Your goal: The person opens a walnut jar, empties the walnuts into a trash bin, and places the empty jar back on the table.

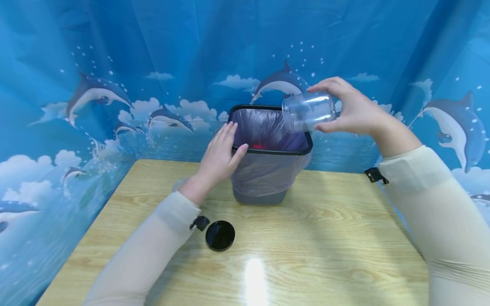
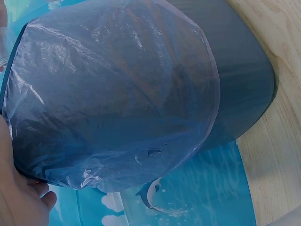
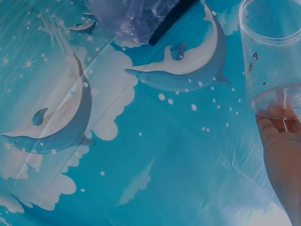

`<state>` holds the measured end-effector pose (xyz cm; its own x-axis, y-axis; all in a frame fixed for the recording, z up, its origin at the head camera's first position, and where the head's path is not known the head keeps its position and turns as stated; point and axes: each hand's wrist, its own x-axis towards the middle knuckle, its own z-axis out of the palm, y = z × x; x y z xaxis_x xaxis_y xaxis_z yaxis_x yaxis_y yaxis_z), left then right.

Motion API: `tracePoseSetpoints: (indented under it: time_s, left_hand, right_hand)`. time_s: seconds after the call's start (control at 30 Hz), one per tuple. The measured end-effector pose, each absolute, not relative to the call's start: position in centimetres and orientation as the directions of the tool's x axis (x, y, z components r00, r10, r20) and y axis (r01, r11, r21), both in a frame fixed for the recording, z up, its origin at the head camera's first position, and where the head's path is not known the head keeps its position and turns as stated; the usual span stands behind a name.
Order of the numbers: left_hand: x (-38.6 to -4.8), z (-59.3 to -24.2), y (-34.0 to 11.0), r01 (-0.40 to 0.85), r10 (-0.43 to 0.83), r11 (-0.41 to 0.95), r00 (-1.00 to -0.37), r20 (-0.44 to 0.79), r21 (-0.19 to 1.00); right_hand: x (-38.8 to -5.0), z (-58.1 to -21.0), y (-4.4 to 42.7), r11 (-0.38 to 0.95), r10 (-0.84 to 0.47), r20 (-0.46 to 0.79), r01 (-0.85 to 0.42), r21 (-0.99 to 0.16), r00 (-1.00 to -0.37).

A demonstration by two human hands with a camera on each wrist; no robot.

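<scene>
My right hand (image 1: 357,108) grips a clear plastic jar (image 1: 309,111) near its base, thumb below and fingers above. The jar is tipped on its side, its open mouth over the right part of a grey trash can (image 1: 260,199). A few small dark specks cling inside the jar (image 3: 256,61). My left hand (image 1: 221,154) holds the can's black rim at the near left corner; in the left wrist view this hand (image 2: 21,193) has its fingertips bent at the rim. A translucent bag (image 1: 264,172) lines the can and folds over its outside.
On the wooden table (image 1: 329,246) lies a round black lid (image 1: 220,236), close to my left forearm. A clear rounded object (image 1: 178,184) is partly hidden behind my left wrist. Something red (image 1: 258,147) shows inside the can. A blue dolphin curtain (image 1: 183,51) hangs behind the table.
</scene>
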<state>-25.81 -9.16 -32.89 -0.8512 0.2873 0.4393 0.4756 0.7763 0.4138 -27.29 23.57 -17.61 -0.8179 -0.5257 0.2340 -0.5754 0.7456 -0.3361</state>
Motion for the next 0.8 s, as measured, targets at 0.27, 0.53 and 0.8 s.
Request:
tracePoseSetpoints:
  time_s: [0.27, 0.53, 0.8]
  left_hand:
    - [-25.92, -32.89, -9.22, 0.475, 0.290, 0.785, -0.849, 0.441, 0.398]
    - [-25.90, -32.91, -9.28, 0.476, 0.287, 0.781, -0.848, 0.446, 0.403]
    - [-25.95, -32.88, -9.22, 0.480, 0.290, 0.776, -0.848, 0.443, 0.410]
  right_hand:
    - [-27.78, -18.20, 22.75, 0.790, -0.569, 0.075, -0.570, -0.227, -0.819]
    - [-27.82, -18.17, 22.72, 0.792, -0.562, 0.071, -0.561, -0.240, -0.824]
    - [-27.77, -18.33, 22.71, 0.787, -0.571, 0.066, -0.569, -0.238, -0.818]
